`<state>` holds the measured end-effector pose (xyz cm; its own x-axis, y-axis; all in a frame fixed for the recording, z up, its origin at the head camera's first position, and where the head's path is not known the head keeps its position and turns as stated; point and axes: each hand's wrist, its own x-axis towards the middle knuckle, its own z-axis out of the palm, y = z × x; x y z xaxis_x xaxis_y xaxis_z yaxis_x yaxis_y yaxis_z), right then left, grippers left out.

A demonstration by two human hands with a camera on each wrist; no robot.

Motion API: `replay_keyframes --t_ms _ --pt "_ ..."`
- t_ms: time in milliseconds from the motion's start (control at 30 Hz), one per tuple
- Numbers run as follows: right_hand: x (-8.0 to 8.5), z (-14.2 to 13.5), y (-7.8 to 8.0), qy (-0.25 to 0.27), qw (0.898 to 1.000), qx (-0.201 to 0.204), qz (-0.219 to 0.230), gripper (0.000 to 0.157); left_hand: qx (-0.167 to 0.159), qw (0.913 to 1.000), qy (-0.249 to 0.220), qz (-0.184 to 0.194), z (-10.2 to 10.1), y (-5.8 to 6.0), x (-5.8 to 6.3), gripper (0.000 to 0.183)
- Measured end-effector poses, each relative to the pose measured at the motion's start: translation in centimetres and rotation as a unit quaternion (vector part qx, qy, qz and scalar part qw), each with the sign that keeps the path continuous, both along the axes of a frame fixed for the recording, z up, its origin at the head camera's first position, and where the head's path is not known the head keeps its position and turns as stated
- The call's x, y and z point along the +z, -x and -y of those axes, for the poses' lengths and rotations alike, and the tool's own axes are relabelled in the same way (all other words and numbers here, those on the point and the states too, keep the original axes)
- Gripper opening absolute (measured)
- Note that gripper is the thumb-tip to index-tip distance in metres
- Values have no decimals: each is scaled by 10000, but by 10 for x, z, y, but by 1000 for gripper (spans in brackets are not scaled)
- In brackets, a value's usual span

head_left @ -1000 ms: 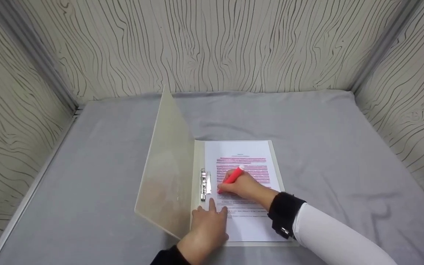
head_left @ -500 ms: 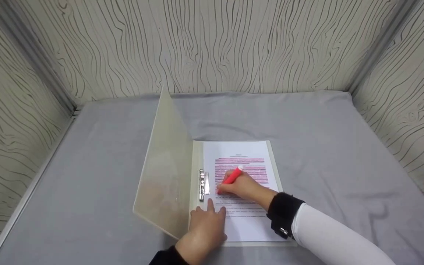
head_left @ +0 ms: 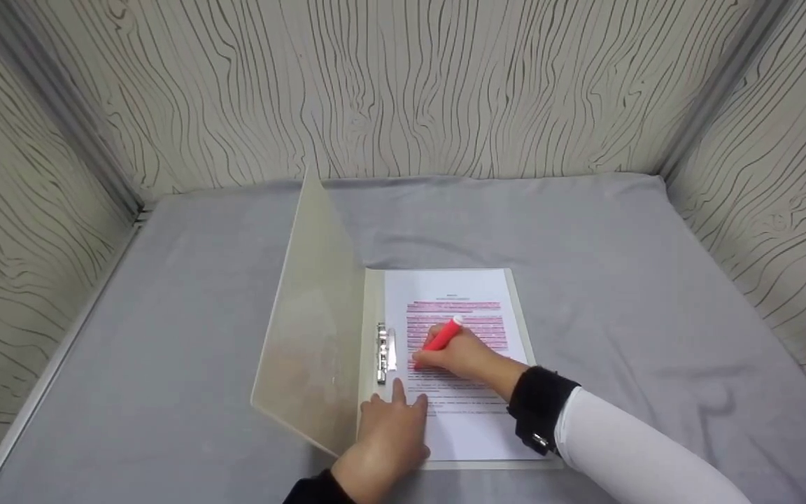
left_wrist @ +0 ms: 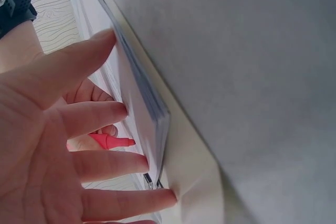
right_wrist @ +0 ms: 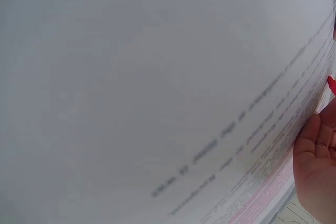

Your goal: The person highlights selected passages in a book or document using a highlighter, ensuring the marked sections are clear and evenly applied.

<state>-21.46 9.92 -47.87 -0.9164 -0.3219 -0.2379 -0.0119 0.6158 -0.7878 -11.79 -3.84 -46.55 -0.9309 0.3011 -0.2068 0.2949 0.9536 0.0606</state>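
We see the right hand (head_left: 459,353) pinching a red, round-barrelled marker with a white end (head_left: 443,334), slanted so the tip points down at the pink-marked lines; whether it touches the paper we cannot tell. The left hand (head_left: 394,428) lies with fingers spread and straight, gripping nothing, against the lower left of the white printed sheet (head_left: 473,437), probably to steady it. That sheet tops a paper stack (left_wrist: 149,95) inside an open, cream-coloured stiff folder (head_left: 305,336) on grey cloth (head_left: 620,280). We judge that the silver metal clip (head_left: 381,353) beside the spine secures the pages, while the folder's raised, leaning cover leaves the writing surface exposed.
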Motion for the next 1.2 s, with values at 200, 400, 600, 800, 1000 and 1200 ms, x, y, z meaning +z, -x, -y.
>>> replay_keyframes --t_ms 200,400,600,800,1000,1200 --pt "1 -1 -1 -124 9999 24 -59 21 -31 10000 24 -24 1 -1 1 64" --pt "2 -3 -1 -188 9998 -54 -44 23 -51 10000 39 -30 1 -1 1 65" --pt "3 -5 -1 -161 9998 -73 -15 23 -39 10000 58 -38 0 -1 1 64" --pt "2 -6 -1 -182 9998 -50 -73 23 4 10000 -11 -10 0 -1 1 64" --pt "2 -8 -1 -151 9998 -36 -88 23 19 10000 -94 11 0 -1 2 63" --pt "2 -9 -1 -143 9997 -10 -192 21 -35 10000 -32 -44 1 -2 2 62"
